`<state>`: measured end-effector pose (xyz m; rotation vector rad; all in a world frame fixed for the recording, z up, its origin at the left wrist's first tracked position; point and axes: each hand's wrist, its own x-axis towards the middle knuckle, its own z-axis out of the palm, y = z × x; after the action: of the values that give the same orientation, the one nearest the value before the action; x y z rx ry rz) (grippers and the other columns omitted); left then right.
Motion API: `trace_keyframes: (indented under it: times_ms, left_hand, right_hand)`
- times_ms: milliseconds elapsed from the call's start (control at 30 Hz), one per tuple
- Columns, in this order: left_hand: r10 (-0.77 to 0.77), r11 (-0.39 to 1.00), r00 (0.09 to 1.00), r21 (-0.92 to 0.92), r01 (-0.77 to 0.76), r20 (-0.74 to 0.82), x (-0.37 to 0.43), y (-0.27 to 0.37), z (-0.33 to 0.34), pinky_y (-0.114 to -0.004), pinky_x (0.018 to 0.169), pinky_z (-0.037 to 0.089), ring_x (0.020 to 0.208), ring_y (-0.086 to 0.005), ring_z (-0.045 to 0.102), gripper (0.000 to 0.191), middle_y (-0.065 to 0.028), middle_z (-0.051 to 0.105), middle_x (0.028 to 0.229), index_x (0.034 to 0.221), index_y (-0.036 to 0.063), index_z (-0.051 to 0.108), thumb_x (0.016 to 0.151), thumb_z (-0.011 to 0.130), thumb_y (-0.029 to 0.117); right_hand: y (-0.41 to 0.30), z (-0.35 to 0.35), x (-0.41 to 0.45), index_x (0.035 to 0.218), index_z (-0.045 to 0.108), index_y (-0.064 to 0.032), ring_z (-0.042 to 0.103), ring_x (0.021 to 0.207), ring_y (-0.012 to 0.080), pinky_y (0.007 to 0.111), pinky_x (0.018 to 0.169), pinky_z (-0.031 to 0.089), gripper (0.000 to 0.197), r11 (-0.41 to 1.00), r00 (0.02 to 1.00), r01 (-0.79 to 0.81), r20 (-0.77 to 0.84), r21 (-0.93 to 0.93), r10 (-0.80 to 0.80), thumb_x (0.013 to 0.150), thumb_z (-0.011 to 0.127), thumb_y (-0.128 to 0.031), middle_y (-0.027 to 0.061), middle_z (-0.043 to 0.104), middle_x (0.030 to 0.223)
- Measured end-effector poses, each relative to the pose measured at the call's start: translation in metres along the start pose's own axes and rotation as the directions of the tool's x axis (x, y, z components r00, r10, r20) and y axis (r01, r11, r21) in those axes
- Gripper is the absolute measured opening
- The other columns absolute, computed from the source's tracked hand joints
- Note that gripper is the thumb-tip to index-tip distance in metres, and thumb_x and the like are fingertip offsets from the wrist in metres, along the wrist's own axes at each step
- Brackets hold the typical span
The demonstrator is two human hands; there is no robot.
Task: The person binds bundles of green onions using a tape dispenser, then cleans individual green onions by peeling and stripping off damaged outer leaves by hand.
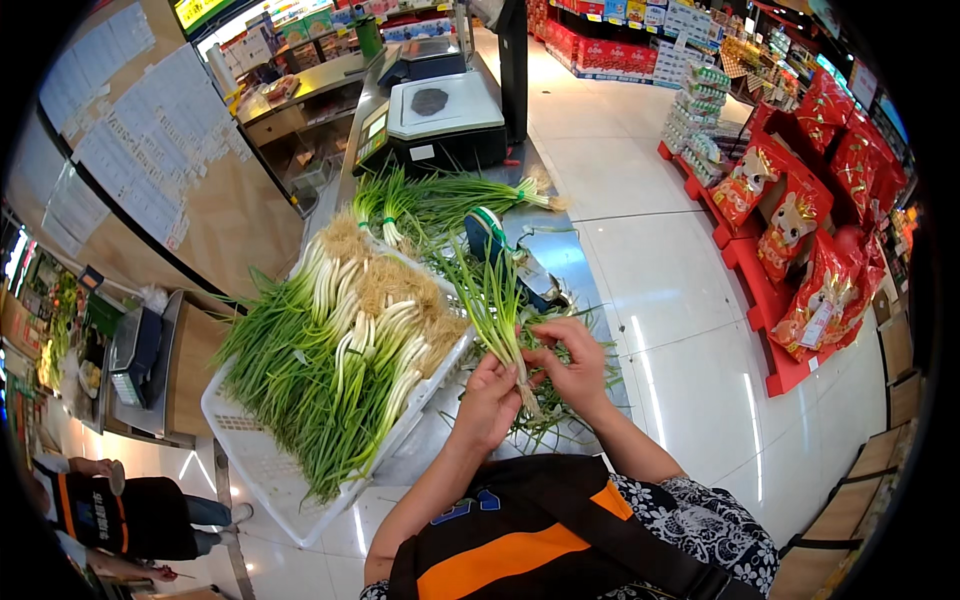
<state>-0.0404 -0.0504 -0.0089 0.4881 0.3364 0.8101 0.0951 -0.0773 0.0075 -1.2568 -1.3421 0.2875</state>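
Observation:
My left hand (487, 401) grips a small bunch of green onions (499, 322) near its white root ends, leaves pointing away from me. My right hand (574, 364) is at the bunch's right side, its thumb and fingertips close to the stems; whether they pinch a strand cannot be told. To the left, a white plastic crate (300, 517) is heaped with green onions, roots towards the upper right. Beyond my hands stands a tape dispenser-like device (517, 259) with green tape. Loose green trimmings lie beneath my hands. Tied bundles (390, 214) lie past the crate.
A weighing scale (446, 112) stands at the far end of the metal counter (562, 262). Red bags on a red pallet (776, 360) are on the floor at right. Another person (135, 517) in a dark apron stands at lower left. A papered partition (172, 150) rises at upper left.

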Motion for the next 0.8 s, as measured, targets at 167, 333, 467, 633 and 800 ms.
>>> trace_keyframes:
  times_ms: [167, 333, 467, 633, 800]
  left_hand:
    - [0.029, 0.999, 0.999, 0.045, -0.028, -0.025, 0.000, -0.004, -0.002, -0.037, 0.093, 0.041, 0.104, -0.0158, 0.051, 0.040, -0.0053, 0.052, 0.114, 0.130, 0.0045, 0.037, 0.090, 0.044, 0.003]
    - [-0.019, 0.997, 1.000, -0.071, 0.020, 0.012, -0.002, 0.001, -0.004, -0.032, 0.090, 0.041, 0.098, -0.0150, 0.052, 0.038, -0.0059, 0.053, 0.107, 0.128, 0.0015, 0.039, 0.091, 0.044, 0.007]
    - [0.047, 0.993, 0.999, -0.114, -0.044, 0.022, 0.007, 0.004, -0.018, -0.030, 0.084, 0.044, 0.094, -0.0155, 0.053, 0.041, -0.0075, 0.054, 0.104, 0.128, -0.0016, 0.037, 0.090, 0.047, 0.010]
    - [-0.002, 0.998, 0.998, -0.069, -0.003, -0.068, 0.007, 0.013, -0.004, -0.027, 0.078, 0.044, 0.087, -0.0140, 0.053, 0.039, -0.0049, 0.053, 0.093, 0.128, -0.0005, 0.038, 0.092, 0.046, 0.012]
    - [0.012, 0.998, 0.999, -0.060, -0.015, -0.050, 0.009, 0.013, -0.003, -0.029, 0.078, 0.046, 0.085, -0.0147, 0.054, 0.040, -0.0051, 0.053, 0.092, 0.128, 0.0005, 0.038, 0.091, 0.047, 0.012]
  right_hand:
    - [0.007, 0.004, -0.002, 0.086, 0.062, -0.0043, 0.058, 0.073, 0.0219, 0.029, 0.061, 0.047, 0.020, 0.990, 0.994, 0.108, 0.010, -0.094, -0.107, 0.068, 0.070, -0.001, 0.0089, 0.059, 0.083]
    - [0.004, 0.002, 0.002, 0.084, 0.061, -0.0042, 0.056, 0.071, 0.0237, 0.032, 0.061, 0.045, 0.019, 0.919, 0.953, 0.302, 0.072, -0.253, -0.293, 0.066, 0.068, -0.001, 0.0074, 0.057, 0.079]
    - [0.001, 0.001, -0.004, 0.080, 0.059, -0.0050, 0.054, 0.071, 0.0233, 0.033, 0.060, 0.043, 0.017, 0.787, 0.842, 0.538, 0.233, -0.301, -0.486, 0.065, 0.067, -0.003, 0.0057, 0.055, 0.078]
    - [-0.011, -0.016, -0.013, 0.079, 0.056, -0.0049, 0.054, 0.072, 0.0240, 0.032, 0.062, 0.043, 0.017, 0.929, 0.889, 0.369, 0.309, -0.042, -0.339, 0.066, 0.068, -0.001, 0.0066, 0.053, 0.077]
    - [-0.017, -0.038, -0.016, 0.079, 0.053, -0.0035, 0.054, 0.072, 0.0220, 0.029, 0.063, 0.043, 0.013, 0.971, 0.863, 0.030, 0.483, 0.239, -0.145, 0.072, 0.062, 0.001, 0.0061, 0.053, 0.077]
